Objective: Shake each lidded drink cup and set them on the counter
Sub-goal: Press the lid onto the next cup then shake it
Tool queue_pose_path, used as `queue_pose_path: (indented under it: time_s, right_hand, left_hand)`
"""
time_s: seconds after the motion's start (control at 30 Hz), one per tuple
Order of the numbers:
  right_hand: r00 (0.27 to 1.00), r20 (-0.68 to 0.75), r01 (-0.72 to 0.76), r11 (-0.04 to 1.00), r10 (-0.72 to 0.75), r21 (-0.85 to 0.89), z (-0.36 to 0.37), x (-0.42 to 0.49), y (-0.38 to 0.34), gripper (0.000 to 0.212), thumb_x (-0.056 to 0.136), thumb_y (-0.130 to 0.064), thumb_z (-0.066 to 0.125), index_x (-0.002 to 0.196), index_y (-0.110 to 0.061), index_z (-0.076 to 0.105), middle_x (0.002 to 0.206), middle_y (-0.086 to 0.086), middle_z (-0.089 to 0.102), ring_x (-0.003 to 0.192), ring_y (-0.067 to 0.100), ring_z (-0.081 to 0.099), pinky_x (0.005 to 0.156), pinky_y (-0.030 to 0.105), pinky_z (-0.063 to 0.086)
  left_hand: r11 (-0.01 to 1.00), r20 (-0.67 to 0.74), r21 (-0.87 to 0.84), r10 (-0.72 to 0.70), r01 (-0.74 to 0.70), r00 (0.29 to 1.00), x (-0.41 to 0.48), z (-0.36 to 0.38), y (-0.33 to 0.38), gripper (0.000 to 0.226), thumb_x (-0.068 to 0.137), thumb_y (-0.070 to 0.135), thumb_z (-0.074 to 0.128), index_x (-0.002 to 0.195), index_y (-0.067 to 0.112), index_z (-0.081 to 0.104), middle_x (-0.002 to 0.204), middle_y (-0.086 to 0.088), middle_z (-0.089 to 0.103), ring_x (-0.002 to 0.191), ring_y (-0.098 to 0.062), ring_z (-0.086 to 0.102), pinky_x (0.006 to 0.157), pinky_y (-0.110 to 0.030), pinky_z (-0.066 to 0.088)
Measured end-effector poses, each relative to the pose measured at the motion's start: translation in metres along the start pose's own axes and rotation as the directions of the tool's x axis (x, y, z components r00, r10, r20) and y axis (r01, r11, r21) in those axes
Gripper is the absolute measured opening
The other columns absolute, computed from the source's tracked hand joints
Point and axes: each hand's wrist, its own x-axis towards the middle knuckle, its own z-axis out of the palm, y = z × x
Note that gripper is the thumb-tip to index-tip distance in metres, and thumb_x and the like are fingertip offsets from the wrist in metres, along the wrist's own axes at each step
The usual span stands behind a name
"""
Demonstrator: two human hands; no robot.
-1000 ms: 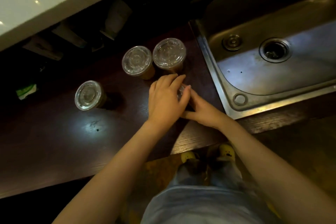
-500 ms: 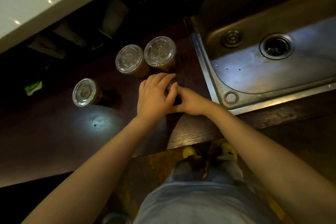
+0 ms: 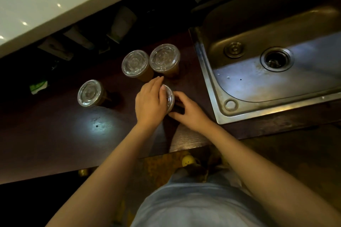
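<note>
1. Head view: left hand lies on top of the clear plastic drink cup with a flat clear lid. Its fingers are close together and nearly straight, pressing the lid. I can't see them curling round it.
2. Right hand grips the same cup's wall just under the lid rim, fingers round the far side and thumb on the near side. Both hands hide most of the cup body.
3. The cup sits between the two palms, low over the dark wooden counter. Can't tell if the base is touching down.
4. Just past the left fingertips stand the middle lidded cup and the sink-side lidded cup, both holding amber drink, with lids touching or nearly so. The lone lidded cup stands well out beyond the back of the left hand. All three are upright on the counter.
5. The stainless steel sink has its rim near the right knuckles.
6. Handling, my read: the wall is thin and will flex, and the cup has some heft from the liquid. The press-on lid is the weak point, and the outside may be slick.
7. Best hold: one palm flat on the lid, the other round the upper wall where the rim stiffens it. Squeezing mid-wall could pop the lid.
</note>
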Motion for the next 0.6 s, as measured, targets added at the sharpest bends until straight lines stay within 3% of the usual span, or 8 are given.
queue_pose_path:
  time_s: [0.13,0.23,0.3,0.4,0.43,0.5,0.6]
  right_hand:
    - [0.982,0.191,0.006,0.997,0.009,-0.079,-0.011,0.014,-0.005,0.082,0.075,-0.006,0.075,0.143,-0.012,0.03,0.145,0.007,0.04,0.133,0.013,0.037,0.111,0.027,0.031]
    - [0.981,0.193,-0.005,0.996,0.021,-0.084,-0.008,0.021,-0.008,0.082,0.071,-0.008,0.079,0.14,-0.012,0.035,0.14,0.006,0.047,0.129,0.013,0.043,0.104,0.022,0.036]
    - [0.995,0.102,0.01,0.998,-0.003,-0.064,-0.002,0.019,-0.007,0.08,0.068,-0.01,0.082,0.136,-0.013,0.039,0.135,0.005,0.051,0.125,0.014,0.047,0.103,0.028,0.04]
    - [0.996,-0.063,0.052,0.991,-0.06,-0.123,0.016,0.014,-0.004,0.079,0.067,-0.015,0.083,0.133,-0.012,0.04,0.131,0.007,0.052,0.123,0.019,0.047,0.103,0.035,0.041]
    - [0.993,-0.089,0.065,0.987,-0.078,-0.145,0.022,0.013,-0.004,0.079,0.068,-0.016,0.082,0.134,-0.011,0.039,0.131,0.007,0.05,0.124,0.02,0.045,0.104,0.035,0.039]
    - [0.994,-0.079,0.059,0.989,-0.07,-0.136,0.023,0.014,-0.002,0.079,0.069,-0.016,0.081,0.135,-0.009,0.037,0.133,0.009,0.047,0.127,0.021,0.042,0.106,0.035,0.037]
    - [0.997,0.074,-0.013,1.0,0.015,-0.024,0.004,0.018,-0.003,0.08,0.07,-0.012,0.08,0.136,-0.01,0.035,0.139,0.009,0.045,0.13,0.019,0.043,0.109,0.039,0.037]
  left_hand:
    - [0.97,0.052,-0.048,0.241,-0.239,0.969,0.005,-0.005,-0.013,0.045,0.094,0.032,0.034,0.129,0.015,0.057,0.133,-0.003,0.057,0.124,-0.015,0.05,0.103,-0.033,0.039]
    - [0.954,0.087,-0.039,0.3,-0.297,0.95,0.009,-0.005,-0.019,0.044,0.095,0.032,0.035,0.132,0.015,0.054,0.136,-0.004,0.054,0.127,-0.016,0.048,0.103,-0.043,0.041]
    - [0.972,0.078,0.018,0.233,-0.235,0.969,0.006,-0.005,-0.016,0.047,0.095,0.034,0.034,0.136,0.016,0.048,0.142,-0.005,0.048,0.132,-0.018,0.043,0.106,-0.047,0.037]
    - [0.993,0.049,0.077,-0.095,0.091,0.994,0.001,0.0,-0.001,0.05,0.098,0.034,0.034,0.144,0.016,0.035,0.153,-0.004,0.032,0.14,-0.019,0.028,0.11,-0.045,0.025]
    - [0.986,0.041,0.093,-0.144,0.14,0.989,0.0,0.002,0.004,0.05,0.098,0.035,0.034,0.145,0.017,0.033,0.154,-0.003,0.029,0.14,-0.019,0.025,0.109,-0.044,0.023]
    - [0.984,0.014,0.105,-0.144,0.142,0.99,0.0,0.005,0.006,0.05,0.098,0.035,0.035,0.144,0.017,0.035,0.153,-0.001,0.032,0.14,-0.018,0.027,0.108,-0.043,0.023]
    - [0.996,0.013,0.08,-0.031,0.03,0.999,0.002,0.001,-0.002,0.052,0.092,0.041,0.033,0.138,0.019,0.046,0.147,0.002,0.042,0.135,-0.016,0.036,0.105,-0.041,0.031]
